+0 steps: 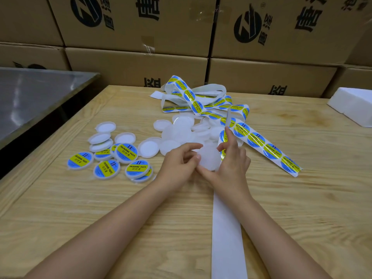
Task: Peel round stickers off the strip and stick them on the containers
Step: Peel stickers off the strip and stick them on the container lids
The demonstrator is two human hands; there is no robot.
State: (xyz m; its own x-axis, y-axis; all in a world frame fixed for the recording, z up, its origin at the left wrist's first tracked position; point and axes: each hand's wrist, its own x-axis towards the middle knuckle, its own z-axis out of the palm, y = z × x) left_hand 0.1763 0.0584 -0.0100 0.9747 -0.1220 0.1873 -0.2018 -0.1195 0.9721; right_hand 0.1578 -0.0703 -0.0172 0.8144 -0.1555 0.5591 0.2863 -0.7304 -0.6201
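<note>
nearest the camera, a bare white backing strip (228, 234) runs up the wooden table (100, 218) and passes under the right hand (231, 164). both forearms reach in from the bottom edge.

the left hand (178, 166) and right hand meet at mid-table around one plain white round container (208, 159), held tilted between them. the left thumb and fingers pinch its left rim; the right hand cups its right side with the index finger raised. a sliver of a yellow and blue sticker shows at the right fingers; whether it is stuck on the container cannot be told.

left of the hands lie labelled containers (128, 153), each with a round blue sticker crossed by a yellow band reading "soldering paste", some overlapping. beside them are several unlabelled white containers (104, 127).

just beyond the hands is a pile of blank white containers (177, 131). the sticker strip (271, 150) lies to the right, carrying a row of stickers, and loops back into a tangle (193, 97) at the far table edge.

a white foam block (352, 105) sits at far right, a metal tabletop (36, 97) at far left, and stacked cardboard boxes (141, 27) fill the background.
</note>
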